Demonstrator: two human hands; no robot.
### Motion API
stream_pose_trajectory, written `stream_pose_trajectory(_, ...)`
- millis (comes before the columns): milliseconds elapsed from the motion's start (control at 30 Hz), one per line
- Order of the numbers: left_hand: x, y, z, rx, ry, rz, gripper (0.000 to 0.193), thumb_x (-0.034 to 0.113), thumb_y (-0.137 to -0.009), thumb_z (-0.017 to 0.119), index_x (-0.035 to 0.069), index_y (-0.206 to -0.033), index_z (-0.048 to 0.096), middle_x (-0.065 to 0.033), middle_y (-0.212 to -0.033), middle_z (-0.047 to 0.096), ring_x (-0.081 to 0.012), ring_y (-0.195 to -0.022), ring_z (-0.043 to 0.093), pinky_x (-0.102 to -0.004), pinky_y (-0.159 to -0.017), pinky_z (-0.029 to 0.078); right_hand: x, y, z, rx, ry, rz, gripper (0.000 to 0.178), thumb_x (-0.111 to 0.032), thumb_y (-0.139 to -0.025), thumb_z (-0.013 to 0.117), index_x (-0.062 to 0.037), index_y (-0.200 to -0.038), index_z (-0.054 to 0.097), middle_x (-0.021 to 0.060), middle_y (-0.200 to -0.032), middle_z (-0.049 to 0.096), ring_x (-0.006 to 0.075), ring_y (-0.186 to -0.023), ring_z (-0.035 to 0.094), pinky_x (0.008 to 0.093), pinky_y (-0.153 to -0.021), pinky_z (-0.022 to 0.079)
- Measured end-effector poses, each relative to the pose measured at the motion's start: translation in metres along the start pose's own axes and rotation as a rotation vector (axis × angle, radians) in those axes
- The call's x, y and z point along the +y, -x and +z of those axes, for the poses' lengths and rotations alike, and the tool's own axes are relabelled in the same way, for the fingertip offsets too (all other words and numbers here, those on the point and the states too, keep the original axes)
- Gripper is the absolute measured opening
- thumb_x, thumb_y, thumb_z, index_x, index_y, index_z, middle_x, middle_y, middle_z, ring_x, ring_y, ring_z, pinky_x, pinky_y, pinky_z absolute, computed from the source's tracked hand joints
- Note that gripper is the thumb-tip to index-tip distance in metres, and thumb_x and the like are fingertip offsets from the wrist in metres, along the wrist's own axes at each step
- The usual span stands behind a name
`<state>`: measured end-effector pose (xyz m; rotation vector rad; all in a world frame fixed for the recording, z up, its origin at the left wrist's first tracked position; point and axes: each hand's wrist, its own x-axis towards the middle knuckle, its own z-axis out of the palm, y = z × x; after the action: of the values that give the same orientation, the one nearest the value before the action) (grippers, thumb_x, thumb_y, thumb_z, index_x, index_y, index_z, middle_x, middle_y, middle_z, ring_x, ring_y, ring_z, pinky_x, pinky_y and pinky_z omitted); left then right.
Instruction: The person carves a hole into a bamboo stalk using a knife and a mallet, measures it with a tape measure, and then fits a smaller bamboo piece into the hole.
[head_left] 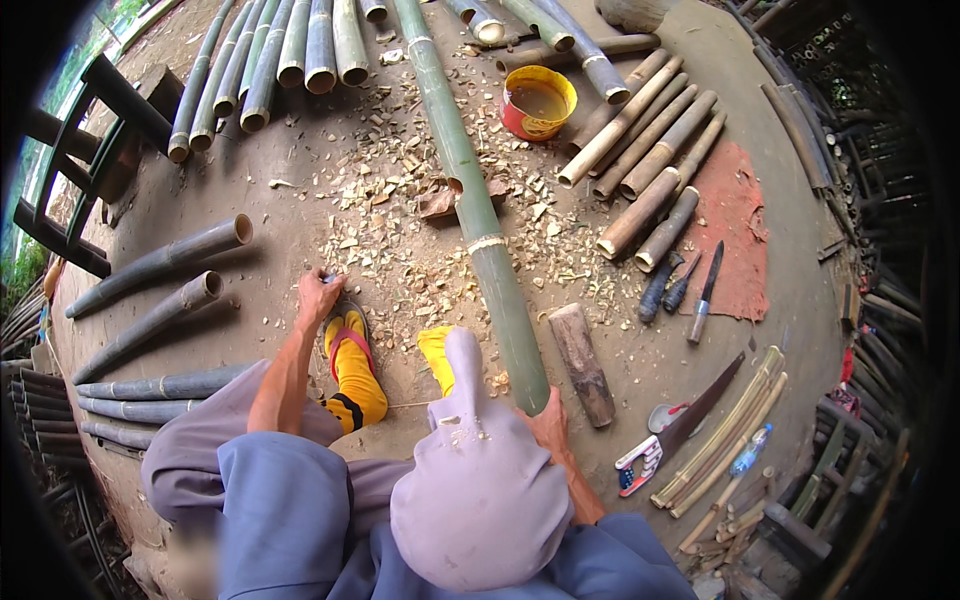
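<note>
A long green bamboo pole runs from the far edge of the view toward me, with a notch cut in its wall about midway. My right hand is closed on the near end of this pole, beside my knee. My left hand is low by my sandalled foot in a yellow sock. Its fingers are pinched together around something small and greyish that I cannot make out. Pale wood chips cover the ground around the pole and just beyond my left hand.
A short log lies right of the pole. Farther right are knives by a red cloth, a handsaw and thin bamboo strips. A yellow-red bucket stands beyond. Bamboo tubes lie at left and far.
</note>
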<state>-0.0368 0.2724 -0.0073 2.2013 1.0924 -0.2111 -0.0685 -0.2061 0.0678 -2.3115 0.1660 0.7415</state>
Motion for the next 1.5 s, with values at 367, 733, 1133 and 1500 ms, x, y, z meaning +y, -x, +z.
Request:
stream_pose_trajectory(367, 0.111, 0.058, 0.05, 0.11, -0.114, 0.464, 0.036, 0.019, -0.076, 0.07, 0.005, -0.107, 0.059, -0.0162, -0.116, 0.049, -0.0273, -0.105, 0.049, -0.0376, -0.088, 0.045, 0.001, 0.009, -0.002, 0.026, 0.035, 0.021, 0.081, -0.033, -0.069, 0.078, 0.0004, -0.128, 0.034, 0.03, -0.107, 0.057, 0.0449, -0.098, 0.057, 0.0477, -0.085, 0.047)
stream_pose_trajectory(733, 0.155, 0.107, 0.092, -0.135, 0.171, 0.594, 0.035, 0.022, -0.072, 0.069, 0.002, -0.101, 0.063, -0.0213, -0.105, 0.055, -0.0377, -0.101, 0.054, -0.0437, -0.09, 0.045, 0.009, 0.039, -0.006, 0.013, 0.084, -0.018, 0.084, -0.033, -0.069, 0.078, 0.0002, -0.13, 0.032, 0.03, -0.108, 0.057, 0.0449, -0.099, 0.057, 0.0476, -0.085, 0.047)
stream_pose_trajectory(1133, 0.155, 0.143, 0.135, -0.655, 0.365, 0.217, 0.046, 0.043, -0.085, 0.061, 0.001, -0.105, 0.062, -0.0093, -0.088, 0.066, -0.0172, -0.077, 0.063, -0.0306, -0.063, 0.05, 0.014, 0.044, -0.005, -0.019, 0.101, -0.03, 0.086, -0.033, -0.069, 0.078, 0.0, -0.132, 0.03, 0.03, -0.11, 0.056, 0.0448, -0.1, 0.057, 0.0474, -0.086, 0.047)
stream_pose_trajectory(1500, 0.152, 0.142, 0.131, -0.501, 0.479, 0.223, 0.048, 0.038, -0.083, 0.061, -0.004, -0.104, 0.063, -0.0165, -0.09, 0.068, -0.0218, -0.073, 0.064, -0.0345, -0.069, 0.05, 0.021, 0.045, -0.003, -0.016, 0.112, -0.045, 0.089, -0.033, -0.069, 0.078, -0.0002, -0.135, 0.029, 0.0299, -0.111, 0.056, 0.0448, -0.1, 0.057, 0.0472, -0.087, 0.047)
